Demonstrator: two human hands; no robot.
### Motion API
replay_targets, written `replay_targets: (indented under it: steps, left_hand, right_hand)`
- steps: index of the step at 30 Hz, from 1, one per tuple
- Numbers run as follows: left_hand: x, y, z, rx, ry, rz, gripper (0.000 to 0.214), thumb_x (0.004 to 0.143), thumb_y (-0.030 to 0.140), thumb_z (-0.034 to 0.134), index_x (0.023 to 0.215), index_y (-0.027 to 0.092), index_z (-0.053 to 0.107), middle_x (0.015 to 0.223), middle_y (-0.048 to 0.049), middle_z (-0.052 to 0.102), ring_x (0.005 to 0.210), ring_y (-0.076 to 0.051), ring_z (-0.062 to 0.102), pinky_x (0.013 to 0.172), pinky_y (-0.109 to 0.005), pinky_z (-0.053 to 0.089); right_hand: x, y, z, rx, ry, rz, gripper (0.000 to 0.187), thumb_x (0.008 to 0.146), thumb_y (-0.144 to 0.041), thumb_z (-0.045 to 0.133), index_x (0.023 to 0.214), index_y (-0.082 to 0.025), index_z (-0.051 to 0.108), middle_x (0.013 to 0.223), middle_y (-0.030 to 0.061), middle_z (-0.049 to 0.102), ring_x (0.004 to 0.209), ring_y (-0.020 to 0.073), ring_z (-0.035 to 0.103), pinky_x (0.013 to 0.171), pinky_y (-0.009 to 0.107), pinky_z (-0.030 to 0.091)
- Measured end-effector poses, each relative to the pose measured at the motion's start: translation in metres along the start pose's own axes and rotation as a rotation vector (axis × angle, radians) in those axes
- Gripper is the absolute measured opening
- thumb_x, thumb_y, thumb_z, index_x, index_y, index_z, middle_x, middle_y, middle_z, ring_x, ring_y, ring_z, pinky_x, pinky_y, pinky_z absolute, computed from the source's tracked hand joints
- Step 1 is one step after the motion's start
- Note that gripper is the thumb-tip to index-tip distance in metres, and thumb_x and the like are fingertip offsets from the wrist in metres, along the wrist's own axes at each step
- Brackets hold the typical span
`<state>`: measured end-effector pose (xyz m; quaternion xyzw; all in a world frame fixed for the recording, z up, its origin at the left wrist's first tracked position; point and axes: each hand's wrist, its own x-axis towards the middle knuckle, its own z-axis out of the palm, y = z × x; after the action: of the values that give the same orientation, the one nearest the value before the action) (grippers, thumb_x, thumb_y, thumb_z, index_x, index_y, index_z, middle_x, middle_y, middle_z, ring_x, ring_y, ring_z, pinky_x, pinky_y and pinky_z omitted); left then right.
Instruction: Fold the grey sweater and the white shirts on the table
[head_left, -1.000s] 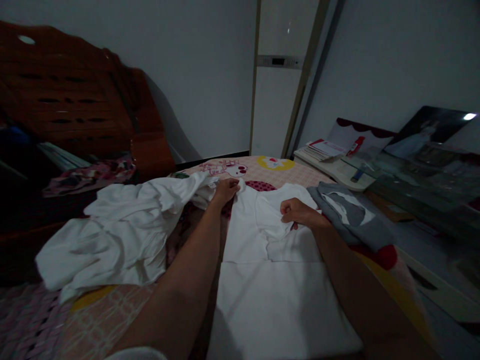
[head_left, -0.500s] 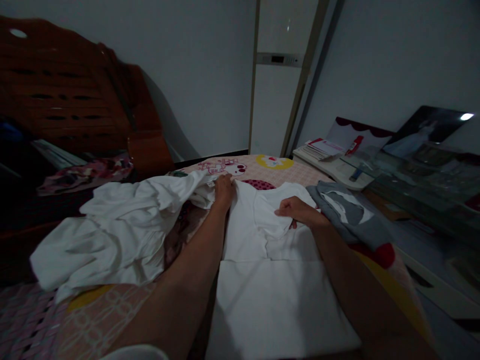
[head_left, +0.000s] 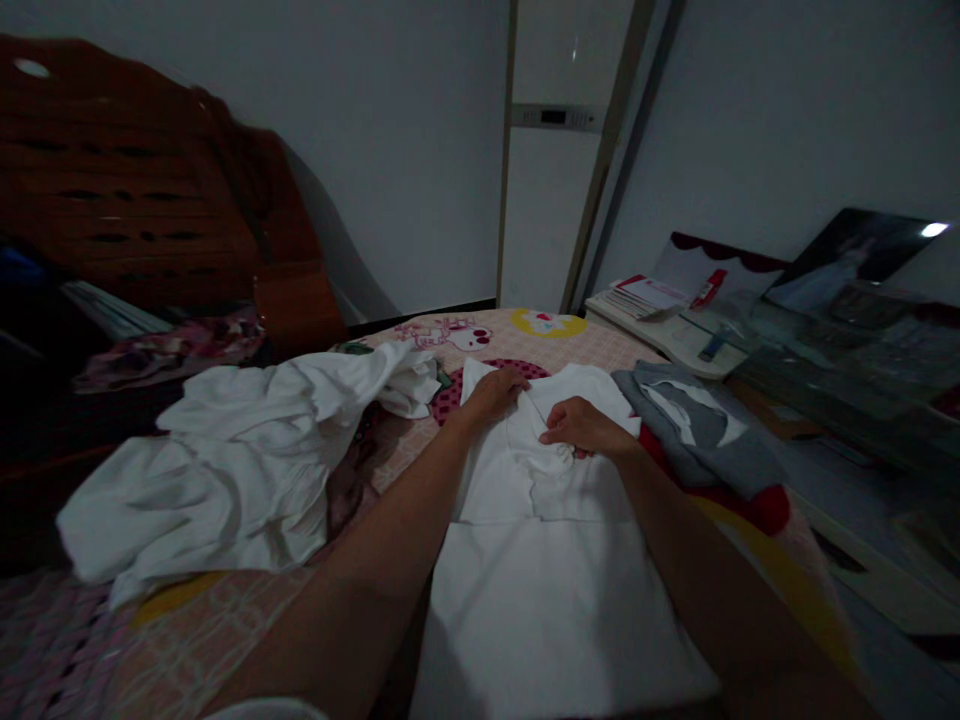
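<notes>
We can read no text: the print on the red-and-white paper booklets (head_left: 645, 295) and the dark display panel on the tall white cabinet (head_left: 553, 117) are too blurred.

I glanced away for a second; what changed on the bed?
The left hand slid right from the far corner of the shirt to beside the right hand, which stays bunched in its fabric. The white pile and grey garment lie as before.

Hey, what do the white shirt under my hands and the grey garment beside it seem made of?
White shirt: soft matte fabric, probably cotton knit; it lies flat and puckers under the right hand. Grey garment: thicker matte cloth, perhaps jersey or fleece; it drapes in heavy folds, weave too dim to tell.
</notes>
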<state>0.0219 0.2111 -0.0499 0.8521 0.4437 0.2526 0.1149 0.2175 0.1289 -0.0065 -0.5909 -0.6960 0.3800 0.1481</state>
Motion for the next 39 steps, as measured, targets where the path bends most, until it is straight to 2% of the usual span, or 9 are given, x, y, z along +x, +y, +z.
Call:
replay_targets:
  steps: [4,9,15,19,22,26,30,34,39]
  left_hand:
    - [-0.001,-0.006,-0.001,-0.008,0.015,0.072,0.031,0.08,0.008,0.053,0.1,0.018,0.074,0.102,-0.0075,0.073,0.098,-0.021,0.065,0.093,-0.035,0.05]
    - [-0.001,-0.005,-0.005,-0.04,0.042,0.032,0.023,0.079,0.012,0.056,0.094,0.015,0.073,0.095,-0.0084,0.071,0.091,-0.022,0.064,0.087,-0.033,0.05]
    - [-0.002,-0.003,-0.007,-0.068,0.142,-0.065,0.02,0.081,0.011,0.052,0.092,0.013,0.069,0.092,-0.0094,0.069,0.089,-0.022,0.063,0.086,-0.033,0.048]
    - [-0.001,-0.004,-0.005,-0.044,0.143,-0.084,0.021,0.08,0.009,0.053,0.094,0.012,0.068,0.095,-0.0112,0.069,0.095,-0.023,0.062,0.089,-0.034,0.047]
    - [-0.001,-0.001,-0.004,-0.08,0.121,-0.03,0.026,0.077,0.01,0.058,0.101,0.012,0.068,0.099,-0.0112,0.068,0.095,-0.023,0.062,0.089,-0.034,0.047]
    - [-0.001,0.007,-0.005,-0.18,0.055,0.095,0.028,0.075,0.013,0.062,0.101,0.014,0.07,0.098,-0.0084,0.069,0.09,-0.021,0.062,0.086,-0.033,0.048]
    - [-0.004,0.011,-0.007,-0.282,-0.089,0.204,0.018,0.084,0.024,0.059,0.093,0.015,0.072,0.094,-0.0068,0.07,0.09,-0.019,0.063,0.083,-0.029,0.048]
    - [-0.007,0.008,-0.005,-0.264,-0.162,0.221,0.023,0.086,0.029,0.061,0.103,0.018,0.071,0.105,-0.0067,0.071,0.099,-0.019,0.064,0.09,-0.029,0.047]
    - [-0.007,0.004,-0.003,-0.241,-0.177,0.223,0.025,0.088,0.028,0.059,0.108,0.018,0.069,0.111,-0.0074,0.07,0.105,-0.02,0.063,0.095,-0.03,0.046]
  right_hand:
    - [-0.001,-0.006,0.005,-0.014,-0.007,-0.043,0.013,0.072,-0.019,0.072,0.075,-0.016,0.059,0.054,-0.005,0.056,0.039,0.0096,0.052,0.035,0.018,0.038]
    - [-0.003,-0.003,-0.002,0.057,-0.008,-0.099,0.013,0.071,-0.014,0.066,0.068,-0.017,0.054,0.051,-0.0065,0.05,0.04,0.0083,0.049,0.037,0.017,0.036]
    - [0.002,0.005,-0.018,0.207,0.246,-0.032,0.009,0.07,-0.017,0.065,0.075,-0.018,0.057,0.058,-0.005,0.054,0.044,0.0095,0.049,0.042,0.02,0.04]
    - [0.008,0.011,-0.018,-0.101,0.444,-0.075,0.006,0.07,-0.015,0.066,0.072,-0.017,0.061,0.066,0.0002,0.061,0.062,0.0137,0.058,0.059,0.024,0.046]
    - [0.011,0.014,-0.016,-0.352,0.457,-0.047,0.003,0.071,-0.014,0.066,0.072,-0.017,0.066,0.076,0.0053,0.069,0.076,0.0173,0.062,0.071,0.027,0.046]
    - [0.007,0.017,-0.028,-0.47,0.496,-0.016,0.012,0.073,-0.012,0.064,0.08,-0.016,0.072,0.084,0.0081,0.073,0.082,0.0192,0.066,0.074,0.027,0.046]
    - [-0.007,0.019,-0.052,-0.374,0.28,-0.097,0.013,0.073,-0.017,0.066,0.081,-0.014,0.075,0.081,0.0076,0.074,0.077,0.0194,0.067,0.072,0.026,0.048]
    - [-0.017,0.02,-0.061,-0.31,0.001,-0.153,0.048,0.066,-0.021,0.076,0.112,-0.013,0.071,0.102,0.0109,0.074,0.089,0.022,0.068,0.079,0.028,0.051]
    - [-0.012,0.023,-0.049,-0.55,0.01,-0.195,0.06,0.062,-0.004,0.063,0.121,-0.013,0.068,0.109,0.0117,0.071,0.098,0.0223,0.064,0.087,0.028,0.047]
